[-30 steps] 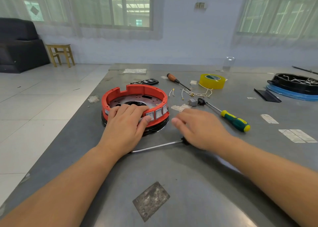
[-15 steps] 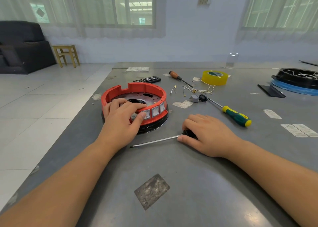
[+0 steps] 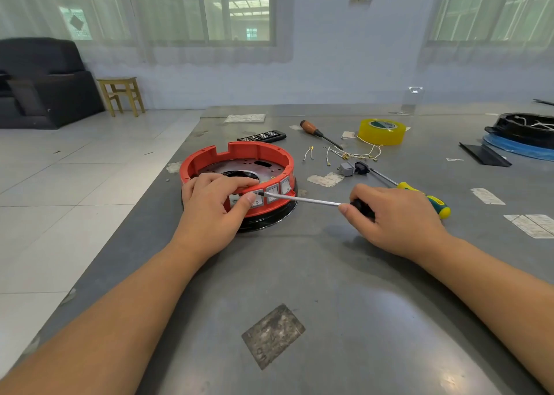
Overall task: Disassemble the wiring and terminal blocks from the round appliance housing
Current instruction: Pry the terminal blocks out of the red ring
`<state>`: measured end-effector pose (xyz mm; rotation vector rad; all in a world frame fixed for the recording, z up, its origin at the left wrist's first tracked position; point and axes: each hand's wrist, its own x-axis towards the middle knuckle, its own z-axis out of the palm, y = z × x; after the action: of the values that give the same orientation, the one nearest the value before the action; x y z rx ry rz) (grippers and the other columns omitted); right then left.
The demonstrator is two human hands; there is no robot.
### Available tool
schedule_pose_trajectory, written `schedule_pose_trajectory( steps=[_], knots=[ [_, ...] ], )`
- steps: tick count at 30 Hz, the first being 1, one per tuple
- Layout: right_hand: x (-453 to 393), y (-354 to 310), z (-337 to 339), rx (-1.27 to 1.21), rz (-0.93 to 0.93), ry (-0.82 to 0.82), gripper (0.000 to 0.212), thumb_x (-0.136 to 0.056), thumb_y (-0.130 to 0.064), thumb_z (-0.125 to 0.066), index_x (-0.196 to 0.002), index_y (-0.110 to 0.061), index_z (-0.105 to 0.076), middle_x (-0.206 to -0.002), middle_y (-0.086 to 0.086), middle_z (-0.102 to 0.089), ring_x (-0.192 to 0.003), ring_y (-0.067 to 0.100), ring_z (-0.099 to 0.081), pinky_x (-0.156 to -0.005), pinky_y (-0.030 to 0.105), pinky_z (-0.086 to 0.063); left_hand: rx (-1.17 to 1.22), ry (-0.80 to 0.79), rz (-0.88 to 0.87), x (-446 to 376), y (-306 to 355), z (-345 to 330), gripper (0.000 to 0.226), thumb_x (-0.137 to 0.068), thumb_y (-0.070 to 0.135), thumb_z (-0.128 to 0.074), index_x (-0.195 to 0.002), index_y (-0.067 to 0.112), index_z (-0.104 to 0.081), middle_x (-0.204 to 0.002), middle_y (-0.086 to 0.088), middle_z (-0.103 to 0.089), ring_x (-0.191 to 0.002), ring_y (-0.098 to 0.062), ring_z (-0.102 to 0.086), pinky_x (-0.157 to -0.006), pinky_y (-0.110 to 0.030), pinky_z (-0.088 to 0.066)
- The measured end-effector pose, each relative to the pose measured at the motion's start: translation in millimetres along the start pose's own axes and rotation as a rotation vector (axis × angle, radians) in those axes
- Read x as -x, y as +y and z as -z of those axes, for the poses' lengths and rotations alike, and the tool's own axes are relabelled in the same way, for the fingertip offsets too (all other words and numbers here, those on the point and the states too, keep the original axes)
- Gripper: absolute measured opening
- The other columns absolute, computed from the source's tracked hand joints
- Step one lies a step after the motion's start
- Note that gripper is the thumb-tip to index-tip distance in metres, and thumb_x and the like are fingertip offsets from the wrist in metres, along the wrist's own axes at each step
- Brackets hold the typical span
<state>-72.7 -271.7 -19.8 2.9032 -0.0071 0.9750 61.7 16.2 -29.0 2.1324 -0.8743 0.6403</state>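
tape roll [image 3: 381, 131] behind loose wires [image 3: 353, 153]

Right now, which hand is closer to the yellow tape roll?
The right hand. It holds a screwdriver in front of the yellow tape roll. The left hand is farther away, resting on the red housing.

Round red housing [image 3: 239, 158] (black base) lies flat on table [image 3: 329, 274].

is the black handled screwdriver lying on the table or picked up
Picked up: the right hand grips the screwdriver, shaft clear of the table, tip at the switches on the red housing.
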Motion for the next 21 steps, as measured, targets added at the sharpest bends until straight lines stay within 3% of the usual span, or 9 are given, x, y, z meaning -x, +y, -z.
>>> schedule_pose_trajectory(
  steps=[5, 9, 12, 16, 21],
  knots=[
    [1, 5, -3, 0.045, -0.018, 0.045, 0.045, -0.096, -0.069, -0.027, -0.078, -0.034, -0.049, -0.054, -0.013, -0.05, -0.049, 0.006, -0.043, -0.043, 0.018, -0.018, 0.005, 0.011, 0.031, 0, 0, -1, 0.023, -0.098, 0.044, -0.059, -0.118, 0.051, -0.066, -0.106, 0.038, -0.051, -0.115, 0.004, -0.034, -0.106, -0.03, -0.018],
    [2, 7, -4, 0.029, -0.013, 0.051, 0.044, -0.095, -0.069, -0.03, -0.078, -0.035, -0.051, -0.053, -0.014, -0.049, -0.048, 0.006, -0.04, -0.043, 0.018, -0.021, 0.014, 0.009, 0.045, -1, 0, -1, 0.022, -0.101, 0.037, -0.066, -0.116, 0.052, -0.065, -0.105, 0.038, -0.049, -0.108, 0.011, -0.032, -0.104, -0.029, -0.018],
    [4, 5, -5, 0.032, -0.005, 0.069, 0.045, -0.094, -0.068, -0.031, -0.077, -0.033, -0.053, -0.052, -0.012, -0.05, -0.047, 0.011, -0.043, -0.042, 0.018, -0.025, 0.04, 0.044, 0.029, 0, 3, -3, 0.019, -0.095, 0.045, -0.059, -0.112, 0.052, -0.065, -0.101, 0.04, -0.05, -0.108, 0.024, -0.033, -0.103, -0.029, -0.018],
    [2, 3, -6, 0.054, 0.009, 0.049, 0.049, -0.094, -0.07, -0.023, -0.078, -0.033, -0.052, -0.054, -0.011, -0.052, -0.048, 0.013, -0.046, -0.042, 0.02, -0.029, 0.002, 0.034, 0.041, -2, 5, -4, 0.028, -0.093, 0.047, -0.055, -0.115, 0.042, -0.073, -0.101, 0.039, -0.051, -0.107, 0.009, -0.037, -0.106, -0.028, -0.015],
    [-9, 6, -12, 0.14, 0.041, -0.059, 0.063, -0.088, -0.083, -0.01, -0.078, -0.031, -0.043, -0.056, -0.011, -0.049, -0.055, 0.012, -0.052, -0.046, 0.024, -0.038, -0.022, 0.04, 0.037, -1, 9, -8, 0.02, -0.092, 0.043, -0.052, -0.106, 0.041, -0.067, -0.094, 0.033, -0.051, -0.103, 0.005, -0.034, -0.103, -0.03, -0.015]
  ],
)
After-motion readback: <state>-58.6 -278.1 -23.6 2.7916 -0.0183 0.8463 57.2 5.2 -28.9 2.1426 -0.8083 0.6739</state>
